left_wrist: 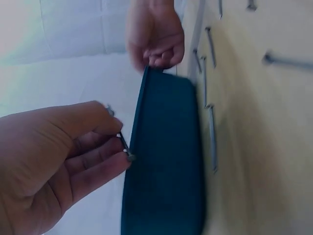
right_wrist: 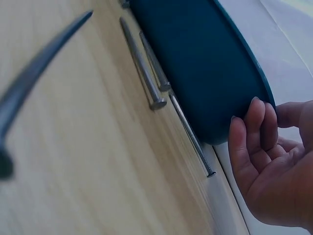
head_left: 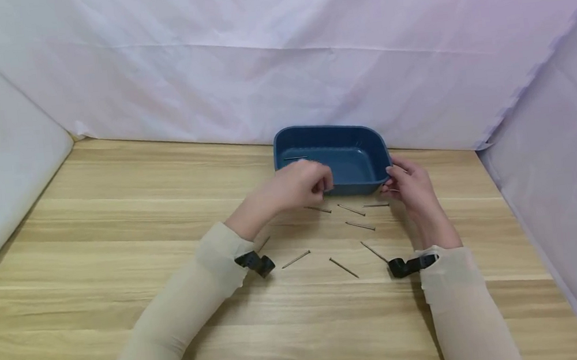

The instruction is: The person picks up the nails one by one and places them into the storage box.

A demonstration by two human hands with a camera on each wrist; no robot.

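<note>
A dark blue plastic tray [head_left: 355, 165] stands near the back of the wooden table. My left hand [head_left: 322, 183] hovers at its front rim with curled fingers. In the left wrist view those fingertips [left_wrist: 110, 147] pinch a thin metal nail [left_wrist: 125, 147] right beside the tray's rim [left_wrist: 142, 112]. My right hand [head_left: 394, 183] grips the tray's front right corner, fingers [right_wrist: 254, 122] against the outer wall [right_wrist: 205, 58] and thumb over the rim. One nail [head_left: 294, 158] lies inside the tray at the left.
Several loose nails [head_left: 359, 226] lie scattered on the table [head_left: 116, 231] in front of the tray, between my forearms. White cloth walls [head_left: 277, 59] close off the back and both sides. A black wrist mount [head_left: 406, 265] sits on each sleeve.
</note>
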